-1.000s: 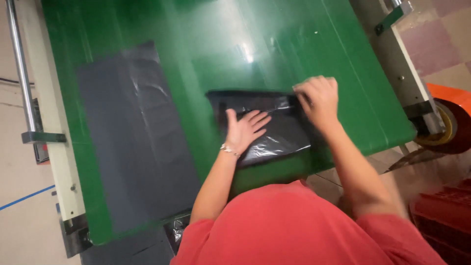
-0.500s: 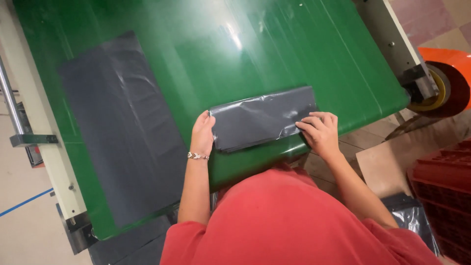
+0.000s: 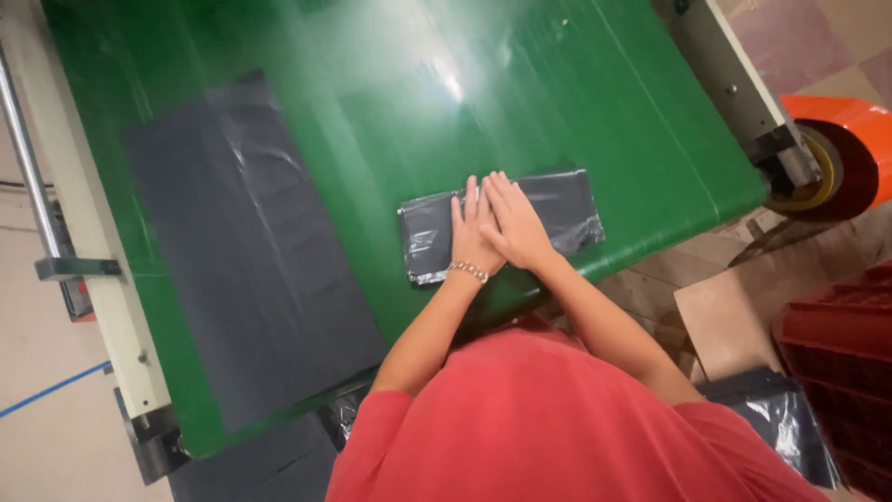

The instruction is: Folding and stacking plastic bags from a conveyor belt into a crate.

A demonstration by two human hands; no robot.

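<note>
A folded dark grey plastic bag (image 3: 562,209) lies near the front edge of the green conveyor belt (image 3: 372,121). My left hand (image 3: 469,237), with a bracelet at the wrist, lies flat on the bag's middle, fingers together. My right hand (image 3: 516,223) rests flat beside it, partly overlapping it, also pressing on the bag. Neither hand grips anything.
A long unfolded dark grey bag (image 3: 246,251) lies flat on the belt's left part. A cream machine frame (image 3: 84,232) runs along the left side. An orange roll (image 3: 832,158) sits at the right. A red crate (image 3: 841,358) and more dark bags (image 3: 780,423) are on the floor.
The folded bag now looks shorter. My hands have moved from its two ends to its middle, where they lie flat side by side.
</note>
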